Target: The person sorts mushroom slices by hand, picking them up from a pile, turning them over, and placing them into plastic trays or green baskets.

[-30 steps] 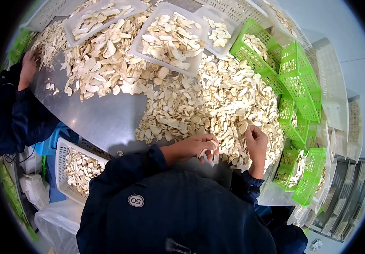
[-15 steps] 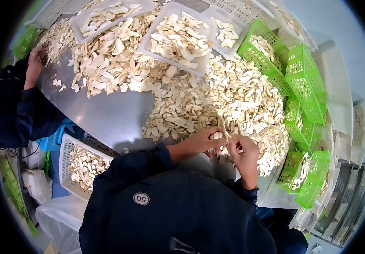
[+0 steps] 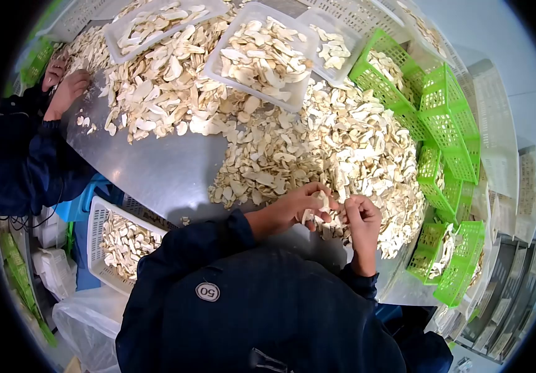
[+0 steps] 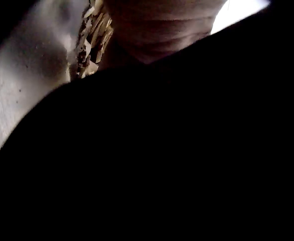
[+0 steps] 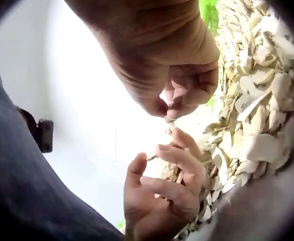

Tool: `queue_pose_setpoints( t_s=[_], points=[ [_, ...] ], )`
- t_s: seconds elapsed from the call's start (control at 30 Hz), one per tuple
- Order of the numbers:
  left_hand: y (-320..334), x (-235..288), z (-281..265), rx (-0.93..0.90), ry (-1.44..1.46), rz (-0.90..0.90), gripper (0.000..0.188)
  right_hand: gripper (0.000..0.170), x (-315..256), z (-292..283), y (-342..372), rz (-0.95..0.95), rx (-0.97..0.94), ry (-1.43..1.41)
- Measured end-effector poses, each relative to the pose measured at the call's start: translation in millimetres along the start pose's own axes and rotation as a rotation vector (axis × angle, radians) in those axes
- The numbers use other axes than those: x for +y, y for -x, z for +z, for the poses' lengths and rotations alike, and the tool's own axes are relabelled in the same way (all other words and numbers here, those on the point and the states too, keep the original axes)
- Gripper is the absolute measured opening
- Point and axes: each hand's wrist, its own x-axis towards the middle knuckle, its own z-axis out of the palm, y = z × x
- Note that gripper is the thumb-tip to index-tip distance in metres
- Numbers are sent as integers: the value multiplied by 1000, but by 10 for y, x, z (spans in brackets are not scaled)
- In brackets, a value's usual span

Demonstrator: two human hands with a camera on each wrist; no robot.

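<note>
Dried mushroom slices [image 3: 367, 149] lie in a broad pile before the person. The left hand [image 3: 288, 210] holds a few slices [image 3: 323, 200] between its thumb and curled fingers, at the pile's near edge. Close to its right, the right hand [image 3: 364, 225] has thumb and forefinger together at the tips. In the right wrist view, that upper right hand [image 5: 174, 65] pinches a small brownish piece of slice [image 5: 171, 122], mostly hidden by the fingertips, just above the left hand [image 5: 164, 196]. The left wrist view is mostly dark sleeve, with the wrist [image 4: 162, 25] at its top.
Clear plastic trays [image 3: 214, 70] of slices rest on the heap behind. Green baskets [image 3: 448, 118] line the right side. A white crate [image 3: 96, 245] of slices stands at lower left. Another person's hands [image 3: 68, 93] work at the table's far left.
The right hand came left from over the pile to the left hand, where a long slice showed between them, then drew slightly apart. The other person's second hand has appeared.
</note>
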Motion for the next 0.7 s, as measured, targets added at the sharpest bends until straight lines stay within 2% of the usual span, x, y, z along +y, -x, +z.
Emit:
queue_pose_setpoints(
  t_s=[0.13,0.23,0.27,0.33,0.53,0.57,0.63,0.7],
  points=[
    [8,6,-13,-46,-2,83,30,11,25,-69,-31,58,-45,-109],
    [51,84,83,4,40,116,25,9,37,-61,-29,52,-53,-114],
    [46,77,76,19,-51,114,24,9,44,-56,-27,49,-56,-110],
    [23,43,40,49,-235,111,22,8,79,-32,-18,9,-50,-71],
    [-1,-9,-16,20,-254,45,18,10,-34,62,69,-153,-141,188],
    [-2,-7,-24,-43,-195,15,17,10,-37,50,65,-199,-169,230],
    [-8,-9,-37,-169,-76,-46,15,13,1,-27,-29,-137,-66,249],
    [5,-16,7,-131,-75,-115,11,12,-87,-109,-131,-162,110,555]
  ],
)
